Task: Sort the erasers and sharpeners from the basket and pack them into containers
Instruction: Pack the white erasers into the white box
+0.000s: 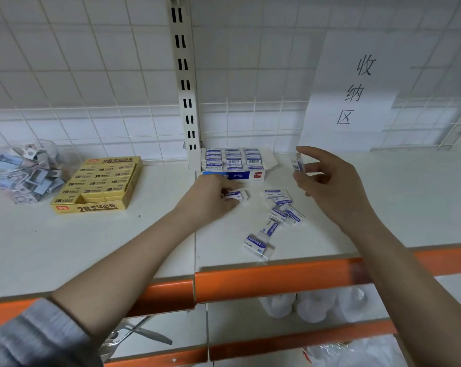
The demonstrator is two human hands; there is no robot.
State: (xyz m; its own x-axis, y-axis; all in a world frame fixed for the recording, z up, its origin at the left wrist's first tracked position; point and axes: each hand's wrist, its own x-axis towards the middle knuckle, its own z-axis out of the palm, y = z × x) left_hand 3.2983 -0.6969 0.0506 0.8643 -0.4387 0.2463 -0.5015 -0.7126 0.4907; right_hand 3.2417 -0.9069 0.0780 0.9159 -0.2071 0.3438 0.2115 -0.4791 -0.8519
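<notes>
Your right hand [327, 181] hangs above the shelf [91, 247], pinching one white-and-blue eraser [297, 163] between thumb and fingertips. You hold it roughly upright, long axis near vertical. The blue eraser box [233, 164] lies to the left of that hand and slightly farther back, against the wire-grid back panel [250, 120], with packed erasers showing in rows in its open top. That is the relation the next move turns on, as I judge it: the held eraser must travel left and a little away from you, then be turned flat to match the rows.

Your left hand [213, 197] rests on the shelf just in front of the box, its fingers curled round a second eraser [236, 194] that lies with its long axis running left to right. This hand is the nearer one to the box.

More loose erasers [279, 213] lie scattered between your two hands and toward the shelf's front edge. Well to the left stand a yellow box of 2B erasers [99, 184] and a clear jar of sharpeners [22, 172], both apart from your hands.
</notes>
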